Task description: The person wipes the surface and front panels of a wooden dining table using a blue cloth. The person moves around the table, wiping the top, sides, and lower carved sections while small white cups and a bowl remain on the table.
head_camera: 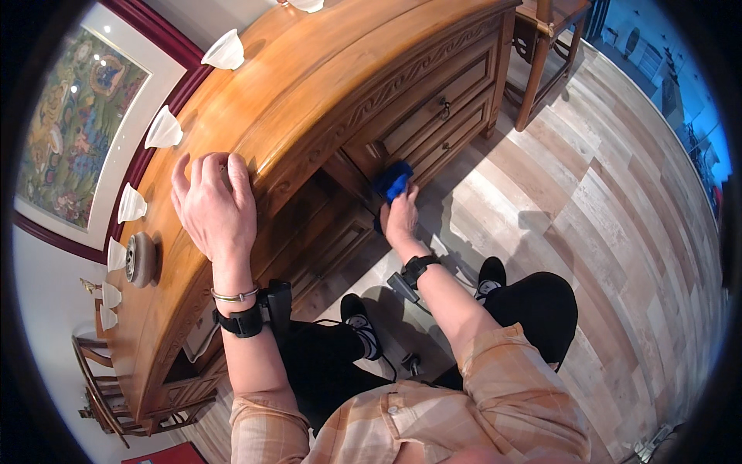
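My left hand rests palm down on the top of a carved wooden sideboard, near its front edge, with nothing seen in it. Lower down and to the right, my right hand grips a bunched blue cloth against the sideboard's front, beside a dark open compartment. Part of the cloth hangs below my fingers. Panelled drawers with metal pulls lie just beyond the cloth.
Several white cups and a round grey-brown bowl stand along the sideboard's rear. A framed picture is behind them. Wooden chairs flank both ends. A cable runs over the plank floor near my feet.
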{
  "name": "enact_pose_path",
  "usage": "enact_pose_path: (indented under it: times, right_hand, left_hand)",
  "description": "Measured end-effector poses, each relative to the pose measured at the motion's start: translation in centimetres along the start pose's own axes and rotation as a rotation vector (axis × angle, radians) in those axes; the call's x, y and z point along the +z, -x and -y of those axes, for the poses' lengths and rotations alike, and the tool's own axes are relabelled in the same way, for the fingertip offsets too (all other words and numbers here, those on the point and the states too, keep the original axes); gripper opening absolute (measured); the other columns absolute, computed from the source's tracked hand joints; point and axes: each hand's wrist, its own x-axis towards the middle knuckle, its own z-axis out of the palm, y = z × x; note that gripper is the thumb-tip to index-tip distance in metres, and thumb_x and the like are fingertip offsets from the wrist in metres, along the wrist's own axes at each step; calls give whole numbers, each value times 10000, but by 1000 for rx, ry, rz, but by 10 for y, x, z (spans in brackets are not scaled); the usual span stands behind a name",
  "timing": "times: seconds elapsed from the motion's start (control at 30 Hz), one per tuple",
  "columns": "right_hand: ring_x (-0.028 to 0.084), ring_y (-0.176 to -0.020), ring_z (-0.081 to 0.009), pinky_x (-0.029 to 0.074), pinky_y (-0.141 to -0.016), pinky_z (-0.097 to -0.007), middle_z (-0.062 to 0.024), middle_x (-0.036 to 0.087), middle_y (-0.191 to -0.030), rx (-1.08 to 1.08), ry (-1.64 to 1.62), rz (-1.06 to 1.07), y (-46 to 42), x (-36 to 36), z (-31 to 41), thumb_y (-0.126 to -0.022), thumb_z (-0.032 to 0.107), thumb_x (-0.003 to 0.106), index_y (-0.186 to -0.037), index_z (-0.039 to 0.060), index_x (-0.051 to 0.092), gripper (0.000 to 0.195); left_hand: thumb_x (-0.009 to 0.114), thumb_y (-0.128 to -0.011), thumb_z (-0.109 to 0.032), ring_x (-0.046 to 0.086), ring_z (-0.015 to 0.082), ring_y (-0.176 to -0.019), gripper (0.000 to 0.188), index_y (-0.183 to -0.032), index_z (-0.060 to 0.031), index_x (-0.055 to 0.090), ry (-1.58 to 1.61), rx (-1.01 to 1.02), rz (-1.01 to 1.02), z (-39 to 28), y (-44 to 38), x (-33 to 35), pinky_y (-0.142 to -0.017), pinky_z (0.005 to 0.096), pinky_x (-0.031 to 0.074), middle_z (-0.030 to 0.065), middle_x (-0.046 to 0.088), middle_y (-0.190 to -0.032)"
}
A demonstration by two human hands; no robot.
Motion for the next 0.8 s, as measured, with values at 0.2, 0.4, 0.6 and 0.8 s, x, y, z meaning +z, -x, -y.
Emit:
enact_pose_path:
  times: [0.2,0.4,0.6,0.8]
  right_hand:
    - [589,-1069,-500,503,-913,-541,-274,477,-1276,-49,-64,-197,-80,-41,21,-854,79,655,-1315,18,444,511]
    - [565,-1104,-491,480,-942,-549,-278,522,-1232,-115,-255,-107,-28,-16,32,-815,107,674,-1276,24,471,510]
    - [604,-942,-364,491,-863,-455,-185,611,-998,-21,-627,-30,-11,-4,43,-817,133,692,-1053,22,565,290]
    - [499,-684,-121,443,-635,-325,-14,537,-744,171,-1011,92,-24,-29,53,-846,113,677,-790,51,523,175]
  left_hand:
    - [600,-964,-289,522,384,-1241,260,-945,-53,709,-2,7,-2,0,-2,-1,-1054,467,379,92,699,-1033]
    - [591,-968,-292,519,384,-1245,268,-951,-53,711,-14,-1,4,2,1,0,-1058,471,377,93,701,-1045]
    - [590,-967,-294,519,387,-1244,273,-948,-52,715,-15,-5,6,3,0,0,-1058,472,377,96,702,-1046]
    - [598,-958,-298,523,382,-1236,273,-939,-54,718,-18,-6,-10,3,0,0,-1051,474,380,99,701,-1036]
